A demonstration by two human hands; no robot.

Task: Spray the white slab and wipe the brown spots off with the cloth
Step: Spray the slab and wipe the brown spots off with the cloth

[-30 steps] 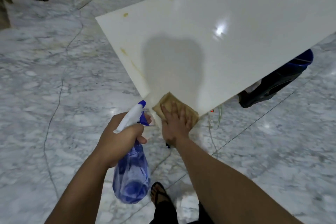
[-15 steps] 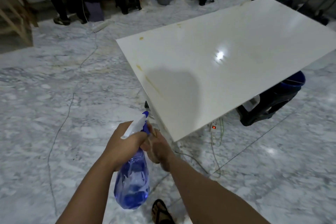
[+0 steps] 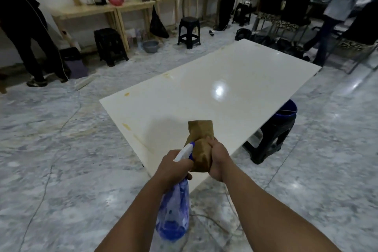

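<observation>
White slab lies flat, raised off the marble floor, near corner hidden behind the hands. Brown spots sit along its left edge; open floor lies left of it. Right hand grips the brown cloth, held above the near end. Left hand is wrapped around the spray bottle neck. Black stool and blue bucket are partly hidden under the right edge.

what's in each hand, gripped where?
Left hand: blue plastic spray bottle, by its neck under the white trigger head. Right hand: folded brown cloth, around its lower half.
</observation>
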